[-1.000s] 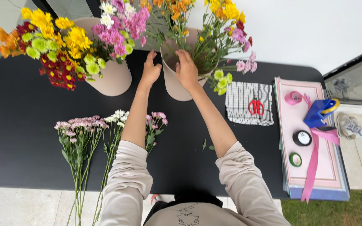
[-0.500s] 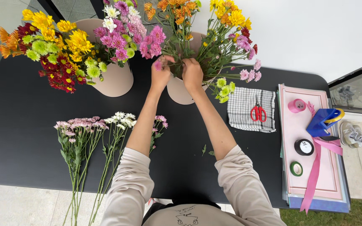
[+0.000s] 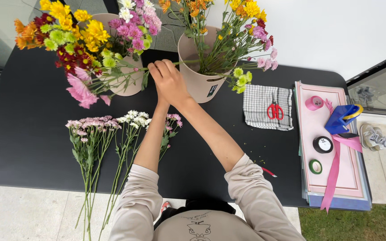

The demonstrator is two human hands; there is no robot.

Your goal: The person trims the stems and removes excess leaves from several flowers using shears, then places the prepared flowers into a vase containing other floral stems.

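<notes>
My right hand (image 3: pixel 169 81) is closed around a long green stem in front of the beige bucket (image 3: pixel 200 85) on the right. The stem lies sideways, and its pink flowers (image 3: pixel 79 91) hang out to the left below the other beige bucket (image 3: pixel 128 85) of mixed flowers. My left hand (image 3: pixel 159 98) is pressed under the right one and mostly hidden, so its grip cannot be made out. Both buckets stand on the black table (image 3: pixel 32 134) and hold yellow, orange, pink and green blooms.
Two bunches of cut flowers, pale pink (image 3: pixel 90 129) and white (image 3: pixel 132 120), lie on the table left of my arms. A checked cloth (image 3: pixel 258 111) with red scissors (image 3: pixel 275 110) lies to the right. Pink sheets (image 3: pixel 331 178) carry ribbon rolls (image 3: pixel 322 144) and a blue dispenser (image 3: pixel 342 118).
My hands have come back out of the right bucket towards me, bringing a pink-flowered stem that now points left.
</notes>
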